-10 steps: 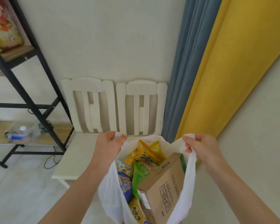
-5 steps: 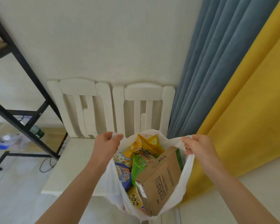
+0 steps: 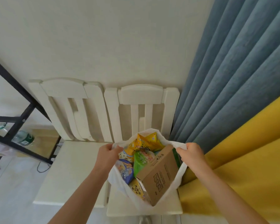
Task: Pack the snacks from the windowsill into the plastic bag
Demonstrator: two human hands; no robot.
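Observation:
A white plastic bag (image 3: pixel 179 178) hangs open over the right-hand white chair. My left hand (image 3: pixel 107 153) grips its left handle and my right hand (image 3: pixel 191 153) grips its right handle, pulling the mouth apart. Inside lie a brown cardboard box (image 3: pixel 158 177), a yellow snack packet (image 3: pixel 145 141), a green packet (image 3: pixel 140 160), a blue packet (image 3: pixel 125 172) and another yellow packet (image 3: pixel 137 189). The windowsill is out of view.
Two white slatted chairs (image 3: pixel 68 175) stand side by side against the cream wall. A blue-grey curtain (image 3: pixel 233 78) and a yellow curtain (image 3: pixel 257 159) hang at the right. A black-framed shelf (image 3: pixel 23 117) with bottles stands at the left.
The view has swung right and down, so the bag now sits over the right chair's seat. Both hands keep their grip on the handles and the contents have not shifted.

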